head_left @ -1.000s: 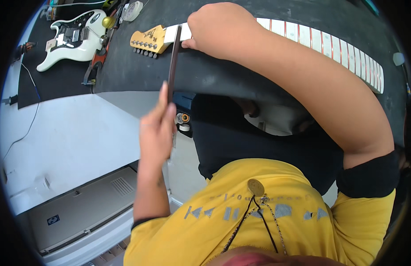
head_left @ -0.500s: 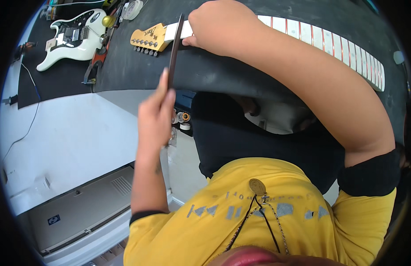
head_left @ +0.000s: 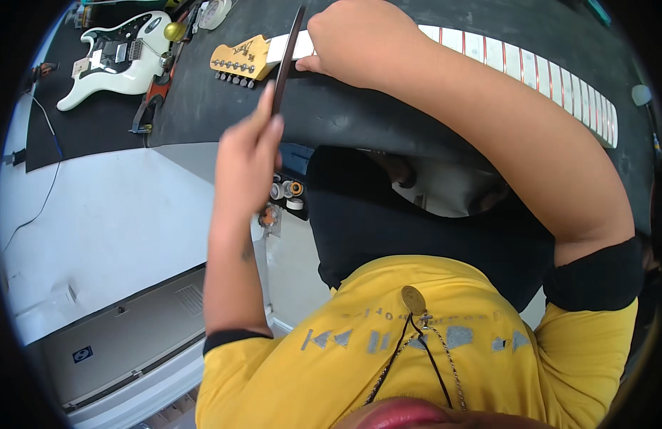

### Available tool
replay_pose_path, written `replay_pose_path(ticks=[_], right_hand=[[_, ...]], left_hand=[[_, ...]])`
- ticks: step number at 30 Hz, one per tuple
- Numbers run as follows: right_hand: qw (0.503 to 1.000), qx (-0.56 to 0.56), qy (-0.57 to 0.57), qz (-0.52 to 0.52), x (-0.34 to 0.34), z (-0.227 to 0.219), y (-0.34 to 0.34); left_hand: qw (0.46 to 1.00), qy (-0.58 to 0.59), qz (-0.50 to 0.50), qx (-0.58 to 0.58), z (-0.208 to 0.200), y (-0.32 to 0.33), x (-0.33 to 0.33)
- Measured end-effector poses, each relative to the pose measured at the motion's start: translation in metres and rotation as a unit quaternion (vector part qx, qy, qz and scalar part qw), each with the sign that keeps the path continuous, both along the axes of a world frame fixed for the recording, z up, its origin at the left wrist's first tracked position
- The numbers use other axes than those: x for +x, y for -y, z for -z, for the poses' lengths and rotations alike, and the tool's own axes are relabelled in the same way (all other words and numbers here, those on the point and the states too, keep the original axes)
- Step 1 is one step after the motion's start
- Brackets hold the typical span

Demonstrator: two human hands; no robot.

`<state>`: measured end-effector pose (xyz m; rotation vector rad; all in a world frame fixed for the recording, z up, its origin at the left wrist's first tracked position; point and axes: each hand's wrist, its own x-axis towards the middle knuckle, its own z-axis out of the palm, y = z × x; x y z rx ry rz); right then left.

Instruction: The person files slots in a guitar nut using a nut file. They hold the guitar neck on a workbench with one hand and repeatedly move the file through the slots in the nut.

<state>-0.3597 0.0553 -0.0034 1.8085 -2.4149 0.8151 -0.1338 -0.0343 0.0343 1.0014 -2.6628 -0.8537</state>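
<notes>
The guitar neck point(head_left: 531, 68) lies lengthwise across the dark tabletop point(head_left: 224, 107), headstock to the left. The right hand point(head_left: 359, 36) presses it near the nut; the left hand point(head_left: 249, 154) pinches a thin dark file point(head_left: 287, 53) standing crosswise there.

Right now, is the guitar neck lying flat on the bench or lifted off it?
Lying flat: the guitar neck rests along the dark bench mat, the right hand pressing it near the headstock.
</notes>
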Motion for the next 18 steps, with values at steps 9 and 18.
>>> replay_pose_path(ticks=[9, 18], right_hand=[[1.0, 0.014, -0.011, -0.015, -0.003, -0.006, -0.013], [0.998, 0.05, -0.018, 0.035, -0.003, 0.003, -0.008]], left_hand=[[1.0, -0.003, -0.017, 0.021, 0.021, -0.034, 0.087], [0.983, -0.154, -0.022, 0.093, 0.023, -0.023, 0.09]])
